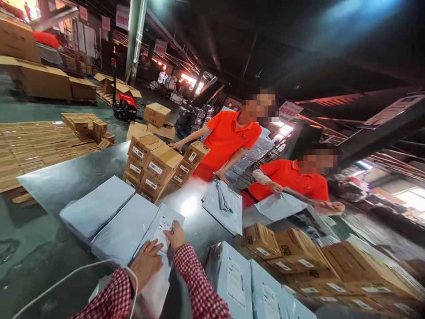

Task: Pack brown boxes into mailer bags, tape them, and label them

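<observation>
1. A white cord point(99, 262) runs past the left cuff, on the near side of the labelled parcel point(152, 229); better it doesn't snag the wrap.
2. The left hand point(148, 262) lies flat on this parcel, palm down, holding nothing, which should steady the soft surface.
3. The right hand point(175, 235), fingers bent, touches the shipping label point(164, 227) on top of the parcel; I cannot tell whether it pinches the edge. Light strokes outward from the label's middle would likely prevent creases.
4. Left of the labelled parcel, just beside it, sits a plain-topped parcel point(123, 228); gentle pressure should leave their row straight.
5. Beyond it, barcoded cartons point(154, 166) stand on the metal table point(106, 161).
</observation>
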Action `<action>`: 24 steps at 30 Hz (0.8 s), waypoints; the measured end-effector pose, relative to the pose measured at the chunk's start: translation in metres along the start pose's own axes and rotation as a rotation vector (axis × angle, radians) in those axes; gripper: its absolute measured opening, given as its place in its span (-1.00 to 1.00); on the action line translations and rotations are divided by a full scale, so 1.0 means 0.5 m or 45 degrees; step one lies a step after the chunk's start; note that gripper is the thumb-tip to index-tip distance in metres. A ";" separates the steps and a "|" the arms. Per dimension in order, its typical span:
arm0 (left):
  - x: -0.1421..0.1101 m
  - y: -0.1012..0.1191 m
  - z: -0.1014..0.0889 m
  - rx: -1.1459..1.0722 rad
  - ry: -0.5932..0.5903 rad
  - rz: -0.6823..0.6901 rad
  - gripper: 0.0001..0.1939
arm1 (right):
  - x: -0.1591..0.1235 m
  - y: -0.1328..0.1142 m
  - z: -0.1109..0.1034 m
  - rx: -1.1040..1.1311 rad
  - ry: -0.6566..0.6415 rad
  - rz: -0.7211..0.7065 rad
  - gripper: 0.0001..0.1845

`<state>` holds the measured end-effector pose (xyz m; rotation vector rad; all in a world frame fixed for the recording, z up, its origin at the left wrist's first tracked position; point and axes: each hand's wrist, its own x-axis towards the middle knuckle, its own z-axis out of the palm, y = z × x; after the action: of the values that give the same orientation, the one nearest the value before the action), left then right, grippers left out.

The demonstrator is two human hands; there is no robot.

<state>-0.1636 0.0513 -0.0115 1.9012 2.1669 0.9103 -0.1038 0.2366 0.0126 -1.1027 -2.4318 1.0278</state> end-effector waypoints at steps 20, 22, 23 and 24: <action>-0.100 0.026 -0.220 -0.043 0.649 -0.201 -0.57 | -0.111 0.019 -0.015 -0.754 -0.297 -0.090 -0.24; -0.098 0.032 -0.255 -0.048 0.646 -0.291 -0.54 | -0.135 0.049 -0.071 -0.713 -0.192 0.076 -0.27; -0.098 0.035 -0.267 -0.050 0.640 -0.325 -0.53 | -0.148 0.050 -0.091 -0.580 -0.135 0.143 -0.27; -0.098 0.037 -0.276 -0.050 0.643 -0.352 -0.53 | -0.162 0.042 -0.102 -0.365 -0.120 0.157 -0.24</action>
<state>-0.2013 -0.0428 0.0955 1.4069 2.5644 1.4795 -0.0126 0.2110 0.0368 -1.3372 -2.6780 0.7971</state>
